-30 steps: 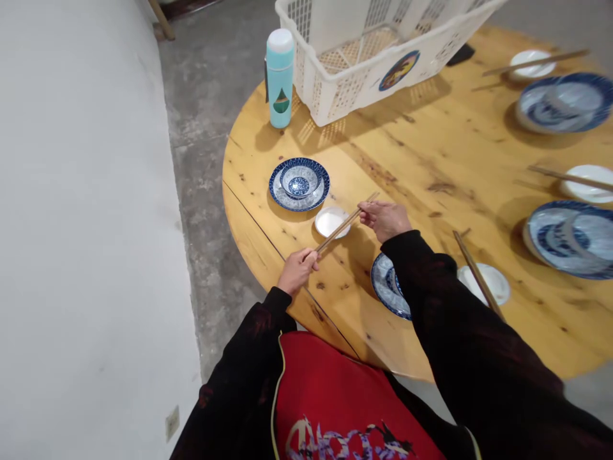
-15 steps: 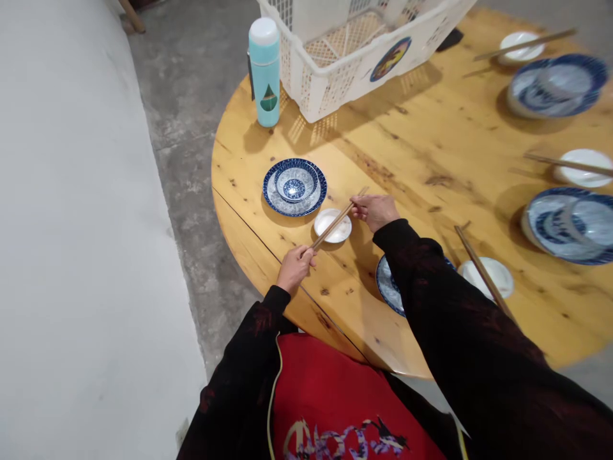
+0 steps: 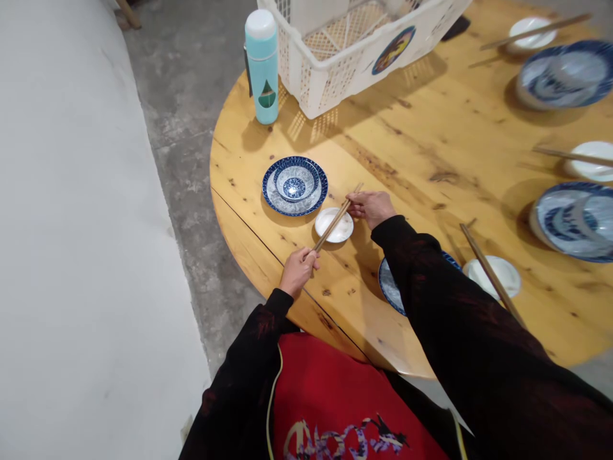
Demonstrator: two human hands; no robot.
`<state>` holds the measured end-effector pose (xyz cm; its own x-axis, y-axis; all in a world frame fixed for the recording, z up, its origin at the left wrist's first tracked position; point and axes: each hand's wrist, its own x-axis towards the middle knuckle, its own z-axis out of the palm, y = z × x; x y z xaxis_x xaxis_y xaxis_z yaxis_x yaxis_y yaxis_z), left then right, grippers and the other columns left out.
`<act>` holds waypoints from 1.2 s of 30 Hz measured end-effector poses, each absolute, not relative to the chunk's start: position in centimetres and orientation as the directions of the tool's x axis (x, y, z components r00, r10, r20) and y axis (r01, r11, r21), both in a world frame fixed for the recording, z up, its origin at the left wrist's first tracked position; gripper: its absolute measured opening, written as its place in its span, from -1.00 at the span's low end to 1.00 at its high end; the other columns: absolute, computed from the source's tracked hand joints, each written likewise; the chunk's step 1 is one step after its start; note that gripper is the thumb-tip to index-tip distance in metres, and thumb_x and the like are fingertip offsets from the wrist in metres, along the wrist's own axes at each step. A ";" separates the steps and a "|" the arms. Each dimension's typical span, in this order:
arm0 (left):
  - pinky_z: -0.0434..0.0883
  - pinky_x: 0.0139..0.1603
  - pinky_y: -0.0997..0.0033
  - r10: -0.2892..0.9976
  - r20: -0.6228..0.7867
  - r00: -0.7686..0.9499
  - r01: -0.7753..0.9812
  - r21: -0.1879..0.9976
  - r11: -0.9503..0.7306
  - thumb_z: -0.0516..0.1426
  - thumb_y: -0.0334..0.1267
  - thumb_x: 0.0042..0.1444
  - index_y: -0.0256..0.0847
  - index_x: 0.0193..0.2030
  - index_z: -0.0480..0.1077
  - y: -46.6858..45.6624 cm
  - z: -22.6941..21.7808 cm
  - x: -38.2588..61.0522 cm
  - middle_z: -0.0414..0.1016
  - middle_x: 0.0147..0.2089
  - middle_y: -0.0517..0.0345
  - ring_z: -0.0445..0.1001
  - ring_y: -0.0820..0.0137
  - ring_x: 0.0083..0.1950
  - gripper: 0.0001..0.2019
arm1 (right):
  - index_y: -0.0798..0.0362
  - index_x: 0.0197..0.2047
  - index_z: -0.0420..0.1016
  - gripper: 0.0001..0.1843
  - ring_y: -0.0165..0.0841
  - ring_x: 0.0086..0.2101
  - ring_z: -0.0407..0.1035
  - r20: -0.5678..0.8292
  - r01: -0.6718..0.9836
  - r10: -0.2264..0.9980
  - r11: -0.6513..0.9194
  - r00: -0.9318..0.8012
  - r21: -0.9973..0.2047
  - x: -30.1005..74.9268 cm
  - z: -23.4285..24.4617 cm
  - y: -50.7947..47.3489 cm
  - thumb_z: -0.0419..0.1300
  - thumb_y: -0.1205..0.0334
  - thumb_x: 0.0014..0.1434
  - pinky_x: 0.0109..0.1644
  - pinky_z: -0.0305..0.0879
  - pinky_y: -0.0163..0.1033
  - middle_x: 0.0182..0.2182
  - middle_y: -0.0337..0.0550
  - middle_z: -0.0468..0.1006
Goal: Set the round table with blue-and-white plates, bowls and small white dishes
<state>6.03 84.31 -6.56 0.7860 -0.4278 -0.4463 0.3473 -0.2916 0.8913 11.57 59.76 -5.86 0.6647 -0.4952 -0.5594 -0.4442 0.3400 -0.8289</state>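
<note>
**One pair of chopsticks [image 3: 334, 223] not yet let go**

The left hand [image 3: 297, 269] pinches the lower end and the right hand [image 3: 372, 208] the upper, both grips narrow. The pair spans a white dish [image 3: 345, 230] at the centre of the frame; whether it touches the rim, I cannot tell. Just up-left, a bowl [image 3: 294, 186] already sits on a blue-rimmed plate [image 3: 274, 204]. Elsewhere on the bench [image 3: 407, 153], lower-right sticks [image 3: 488, 268], right-edge sticks [image 3: 571, 155] and upper-right sticks [image 3: 565, 24] already lie across small dishes [image 3: 508, 276]. Letting go of this pair seems undone.

Dining area; wooden table [image 3: 412, 140], bowls [image 3: 294, 186], chopsticks [image 3: 334, 223]
</note>
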 end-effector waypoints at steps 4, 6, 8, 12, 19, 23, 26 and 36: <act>0.19 -0.49 0.54 -0.434 -0.445 0.784 0.340 0.891 -0.300 0.04 -0.14 0.23 -0.22 -0.41 0.41 84.2 -6.7 5.7 0.49 -0.41 0.17 0.27 0.54 -0.50 -0.72 | 0.08 -0.50 0.45 -0.74 -0.50 -0.62 0.40 -0.557 -0.439 -0.490 0.342 0.671 -0.831 11.8 -5.8 60.0 0.41 0.42 0.12 -0.60 0.38 -0.49 -0.63 -0.24 0.50; 0.20 -0.48 0.54 -0.432 -0.447 0.783 0.341 0.890 -0.302 0.03 -0.13 0.24 -0.22 -0.41 0.41 84.2 -6.6 5.7 0.49 -0.41 0.17 0.28 0.54 -0.50 -0.71 | 0.09 -0.51 0.46 -0.74 -0.51 -0.62 0.40 -0.556 -0.440 -0.488 0.340 0.672 -0.831 11.8 -5.7 60.0 0.41 0.42 0.13 -0.59 0.38 -0.49 -0.63 -0.23 0.50; 0.22 -0.48 0.54 -0.423 -0.449 0.788 0.348 0.890 -0.296 0.03 -0.12 0.24 -0.22 -0.41 0.40 84.2 -6.4 5.8 0.49 -0.42 0.17 0.29 0.53 -0.50 -0.71 | 0.11 -0.51 0.47 -0.74 -0.51 -0.62 0.41 -0.554 -0.442 -0.487 0.335 0.675 -0.832 11.7 -5.6 60.0 0.40 0.40 0.15 -0.58 0.38 -0.50 -0.62 -0.23 0.51; 0.22 -0.48 0.54 -0.400 -0.458 0.794 0.347 0.881 -0.321 0.04 -0.03 0.27 -0.20 -0.43 0.37 84.4 -6.1 5.9 0.45 -0.46 0.20 0.31 0.53 -0.50 -0.65 | 0.12 -0.50 0.49 -0.75 -0.51 -0.64 0.39 -0.553 -0.448 -0.491 0.325 0.673 -0.833 11.7 -5.5 60.1 0.37 0.37 0.19 -0.59 0.37 -0.49 -0.64 -0.22 0.50; 0.20 -0.49 0.52 -0.387 -0.479 0.788 0.328 0.858 -0.394 -0.02 0.10 0.33 -0.18 -0.44 0.32 84.5 -6.4 5.9 0.42 -0.50 0.22 0.30 0.52 -0.52 -0.55 | 0.12 -0.50 0.48 -0.74 -0.50 -0.65 0.38 -0.549 -0.451 -0.502 0.313 0.669 -0.836 11.8 -5.4 60.2 0.38 0.32 0.20 -0.62 0.35 -0.48 -0.65 -0.22 0.48; 0.24 -0.43 0.51 -0.408 -0.449 0.795 0.254 0.857 -0.447 -0.04 0.06 0.36 -0.17 -0.40 0.31 84.8 -6.3 6.2 0.49 -0.44 0.21 0.35 0.50 -0.49 -0.58 | 0.11 -0.50 0.46 -0.69 -0.48 -0.64 0.41 -0.555 -0.460 -0.514 0.312 0.654 -0.831 11.5 -5.3 60.2 0.35 0.25 0.26 -0.61 0.38 -0.47 -0.64 -0.20 0.48; 0.29 -0.30 0.47 -0.406 -0.404 0.820 0.126 0.819 -0.560 -0.04 -0.01 0.39 -0.15 -0.36 0.34 85.2 -5.6 6.3 0.51 -0.42 0.21 0.43 0.45 -0.39 -0.63 | 0.09 -0.49 0.44 -0.67 -0.47 -0.62 0.42 -0.560 -0.473 -0.541 0.307 0.628 -0.826 11.1 -5.1 59.9 0.35 0.17 0.26 -0.62 0.39 -0.46 -0.63 -0.19 0.48; 0.33 0.16 0.25 -0.444 0.005 0.896 -0.380 0.526 -0.761 0.06 -0.18 0.40 -0.18 0.04 0.45 83.6 -2.9 8.4 0.51 -0.01 -0.11 0.45 0.18 0.09 -0.78 | 0.06 -0.28 0.57 -0.92 -0.48 -0.52 0.46 -0.247 -0.260 -0.696 0.090 0.674 -0.961 4.5 -0.5 59.3 0.33 0.25 0.16 -0.41 0.47 -0.40 -0.41 -0.20 0.59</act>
